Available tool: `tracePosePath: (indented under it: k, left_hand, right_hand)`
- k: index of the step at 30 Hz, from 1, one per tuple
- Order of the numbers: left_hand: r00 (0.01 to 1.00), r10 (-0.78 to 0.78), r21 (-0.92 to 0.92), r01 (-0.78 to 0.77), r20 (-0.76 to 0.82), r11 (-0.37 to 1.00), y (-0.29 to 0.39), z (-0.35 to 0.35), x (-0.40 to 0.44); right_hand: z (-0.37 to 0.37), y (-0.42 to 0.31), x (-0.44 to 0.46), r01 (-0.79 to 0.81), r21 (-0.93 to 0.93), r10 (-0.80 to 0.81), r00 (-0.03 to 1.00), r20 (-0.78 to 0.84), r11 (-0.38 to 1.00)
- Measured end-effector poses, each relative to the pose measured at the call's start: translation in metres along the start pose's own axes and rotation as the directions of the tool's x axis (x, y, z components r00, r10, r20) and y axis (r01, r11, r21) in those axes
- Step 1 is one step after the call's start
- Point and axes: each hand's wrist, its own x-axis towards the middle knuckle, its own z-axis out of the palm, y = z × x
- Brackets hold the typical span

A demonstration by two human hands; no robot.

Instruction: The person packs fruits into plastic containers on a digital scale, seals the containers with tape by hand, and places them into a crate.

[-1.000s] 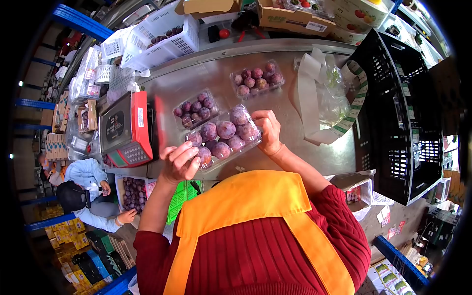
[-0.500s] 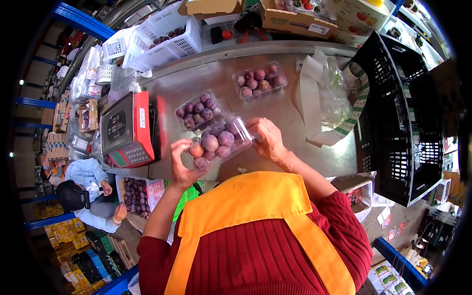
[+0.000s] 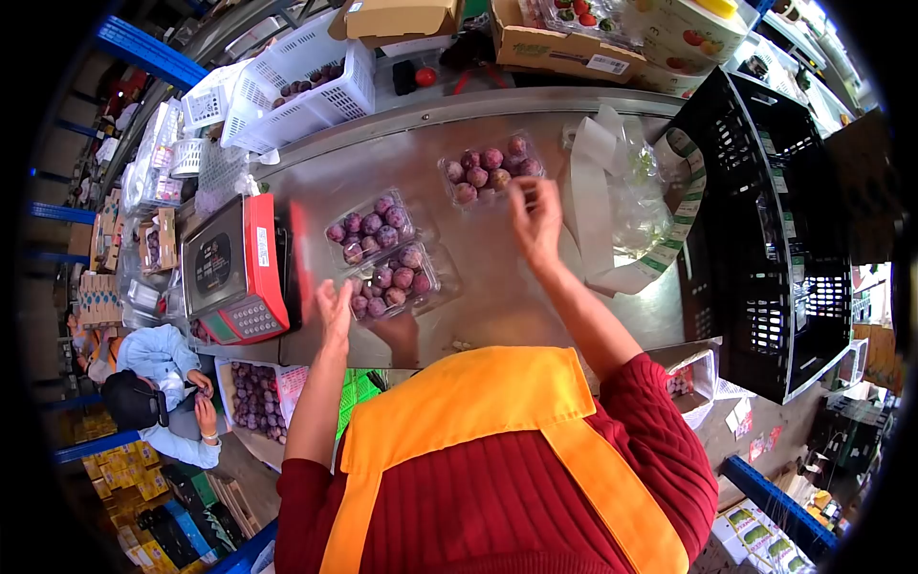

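Three clear plastic punnets of purple plums lie on the metal table. My left hand [image 3: 332, 311] is open beside the nearest punnet [image 3: 394, 283], at its left edge, holding nothing. A second punnet [image 3: 370, 228] sits just behind that one, close against it. My right hand [image 3: 537, 222] reaches to the lower right corner of the far punnet [image 3: 491, 168]. Its fingers are slightly bent, a little blurred, with nothing visibly gripped; whether they touch the plastic I cannot tell.
A red scale [image 3: 234, 273] stands at left. On the right are a curled strip of labels [image 3: 684, 206], clear plastic packaging [image 3: 639, 215] and stacked black crates [image 3: 765, 239]. White baskets [image 3: 301, 91] and cartons line the back. A co-worker [image 3: 163, 383] sits lower left by a crate of plums [image 3: 256, 397].
Both hands have let go of the nearest punnet, which was tilted up between them and now rests on the table. My right hand moved up to the far punnet; my left drew slightly left.
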Motion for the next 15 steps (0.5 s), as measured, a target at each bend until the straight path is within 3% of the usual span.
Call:
tracePosePath:
  k: [1, 2, 3, 4, 5, 6, 8, 10, 11, 13, 15]
  left_hand:
    - [0.950, 0.176, 0.224, -0.118, -0.258, 0.967, 0.008, 0.005, 0.004]
    - [0.940, 0.284, 0.167, -0.254, -0.190, 0.953, 0.034, 0.011, 0.003]
    - [0.911, 0.392, 0.099, -0.382, -0.127, 0.919, 0.073, 0.021, 0.000]
    - [0.864, 0.498, 0.023, -0.498, -0.072, 0.867, 0.098, 0.037, 0.003]
    - [0.886, 0.454, -0.188, -0.431, 0.099, 0.883, 0.105, 0.058, 0.018]
    - [0.889, 0.404, -0.285, -0.338, 0.216, 0.897, 0.118, 0.082, 0.026]
    - [0.881, 0.278, -0.242, -0.195, 0.383, 0.950, 0.113, 0.134, 0.062]
    - [0.856, 0.035, -0.047, -0.012, 0.515, 0.999, 0.130, 0.171, 0.071]
    - [0.655, -0.033, -0.053, 0.111, 0.755, 0.992, 0.092, 0.194, 0.113]
    - [0.868, 0.156, 0.160, -0.258, 0.472, 0.953, 0.108, 0.210, 0.091]
    - [0.784, 0.091, -0.103, -0.034, 0.614, 0.994, 0.132, 0.195, 0.067]
  right_hand:
    - [-0.012, 0.011, 0.027, 0.016, -0.150, -0.030, 0.995, -0.093, 0.988]
    - [-0.022, 0.015, 0.048, -0.075, -0.306, 0.031, 0.989, -0.147, 0.949]
    - [-0.025, 0.051, 0.068, -0.065, -0.368, 0.017, 0.991, -0.130, 0.928]
    - [-0.033, 0.060, 0.088, -0.321, -0.259, 0.357, 0.929, 0.103, 0.911]
    - [-0.037, 0.064, 0.099, -0.568, -0.212, 0.604, 0.714, 0.354, 0.795]
    - [-0.036, 0.063, 0.099, -0.570, -0.179, 0.592, 0.715, 0.373, 0.802]
    - [-0.031, 0.057, 0.087, -0.575, -0.112, 0.564, 0.716, 0.412, 0.811]
    - [-0.031, 0.059, 0.076, -0.603, -0.059, 0.572, 0.716, 0.400, 0.796]
    - [-0.034, 0.059, 0.070, -0.618, -0.032, 0.579, 0.716, 0.391, 0.786]
    - [-0.044, 0.057, 0.056, -0.656, 0.065, 0.584, 0.709, 0.395, 0.752]
    - [-0.055, 0.067, 0.035, -0.650, 0.203, 0.537, 0.735, 0.414, 0.733]
